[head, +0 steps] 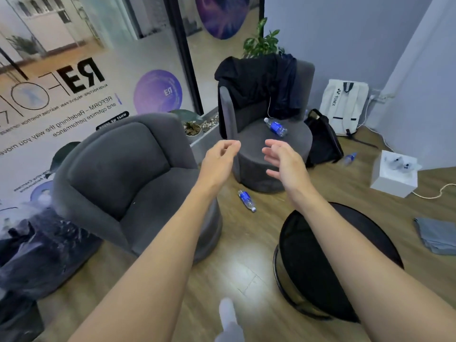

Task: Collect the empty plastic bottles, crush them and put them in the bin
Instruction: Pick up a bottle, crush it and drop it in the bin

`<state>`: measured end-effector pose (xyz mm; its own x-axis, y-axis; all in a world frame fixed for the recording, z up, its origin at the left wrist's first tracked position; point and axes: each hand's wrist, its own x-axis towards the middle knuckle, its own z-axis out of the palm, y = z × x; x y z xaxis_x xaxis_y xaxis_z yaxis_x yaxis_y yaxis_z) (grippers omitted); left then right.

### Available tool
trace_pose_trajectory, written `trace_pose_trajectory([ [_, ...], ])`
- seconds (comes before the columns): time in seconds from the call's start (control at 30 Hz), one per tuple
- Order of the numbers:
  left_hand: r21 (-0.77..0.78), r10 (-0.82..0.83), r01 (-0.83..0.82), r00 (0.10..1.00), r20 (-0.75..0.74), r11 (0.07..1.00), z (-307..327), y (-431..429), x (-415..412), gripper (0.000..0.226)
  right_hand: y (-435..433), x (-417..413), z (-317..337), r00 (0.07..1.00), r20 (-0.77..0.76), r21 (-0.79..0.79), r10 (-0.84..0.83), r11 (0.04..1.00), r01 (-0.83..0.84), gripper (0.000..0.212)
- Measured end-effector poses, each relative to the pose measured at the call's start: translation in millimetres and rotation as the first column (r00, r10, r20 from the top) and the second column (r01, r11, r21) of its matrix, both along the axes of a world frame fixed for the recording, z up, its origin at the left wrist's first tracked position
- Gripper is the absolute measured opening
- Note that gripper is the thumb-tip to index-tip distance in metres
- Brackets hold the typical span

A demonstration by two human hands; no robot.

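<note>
looks part done to me: the white box (392, 183) by the wall holds what seem to be crumpled clear bottles, while three whole ones lie about, the seat bottle (275, 126) on the plush grey armchair (296, 141), the floor bottle (246, 200) on the glossy wood floor (246, 267), and a third bottle (350, 159) beside the black backpack (323, 141). the left hand (219, 159) and right hand (283, 161) reach forward, each grip apart and empty, fingers loosely bent. the bottles are thin, clear, ribbed cylinders with blue labels, likely easy to crush.
</note>
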<state>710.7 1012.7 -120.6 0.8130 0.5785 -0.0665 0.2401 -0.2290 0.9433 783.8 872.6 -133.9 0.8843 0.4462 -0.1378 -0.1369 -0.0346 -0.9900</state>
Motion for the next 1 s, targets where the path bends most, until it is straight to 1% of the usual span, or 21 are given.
trace_pose_trajectory([
  [0.13, -0.025, -0.023, 0.022, 0.999, -0.049, 0.999, -48, 56, 74, 0.017, 50, 63, -42, 0.998, -0.060, -0.051, -0.030, 0.998, 0.027, 0.028],
  [0.23, -0.063, -0.073, 0.067, 0.992, -0.100, 0.996, -82, 95, 126, 0.016, 83, 102, -70, 0.988, -0.124, -0.092, -0.091, 0.993, 0.080, 0.032],
  [0.33, -0.083, -0.109, 0.098, 0.984, -0.144, 0.992, -115, 128, 175, 0.016, 113, 141, -95, 0.970, -0.197, -0.118, -0.145, 0.985, 0.124, 0.042],
  [0.43, -0.093, -0.149, 0.130, 0.958, -0.245, 0.987, -154, 151, 219, 0.018, 134, 183, -125, 0.940, -0.263, -0.149, -0.219, 0.971, 0.184, 0.036],
  [0.5, -0.107, -0.145, 0.119, 0.950, -0.275, 0.987, -179, 162, 247, 0.015, 145, 209, -151, 0.925, -0.294, -0.172, -0.241, 0.965, 0.197, 0.031],
  [0.6, -0.103, -0.070, 0.041, 0.954, -0.292, 0.994, -224, 180, 288, 0.010, 163, 245, -198, 0.899, -0.358, -0.218, -0.253, 0.959, 0.183, 0.032],
  [0.73, -0.123, -0.050, 0.010, 0.943, -0.328, 0.992, -304, 203, 331, 0.017, 186, 285, -275, 0.830, -0.474, -0.223, -0.294, 0.952, 0.210, 0.033],
  [0.8, -0.154, -0.064, 0.008, 0.929, -0.366, 0.988, -358, 215, 350, 0.020, 196, 301, -326, 0.784, -0.527, -0.248, -0.328, 0.942, 0.227, 0.033],
  [0.9, -0.198, -0.070, -0.018, 0.901, -0.429, 0.980, -440, 230, 373, 0.011, 210, 316, -408, 0.707, -0.602, -0.306, -0.371, 0.925, 0.225, 0.025],
  [0.93, -0.202, -0.078, -0.019, 0.884, -0.461, 0.979, -468, 233, 380, 0.015, 214, 319, -436, 0.681, -0.621, -0.330, -0.389, 0.917, 0.223, 0.024],
  [1.0, -0.200, -0.087, -0.016, 0.864, -0.496, 0.980, -523, 240, 397, 0.016, 222, 327, -492, 0.663, -0.631, -0.356, -0.402, 0.910, 0.212, 0.025],
])
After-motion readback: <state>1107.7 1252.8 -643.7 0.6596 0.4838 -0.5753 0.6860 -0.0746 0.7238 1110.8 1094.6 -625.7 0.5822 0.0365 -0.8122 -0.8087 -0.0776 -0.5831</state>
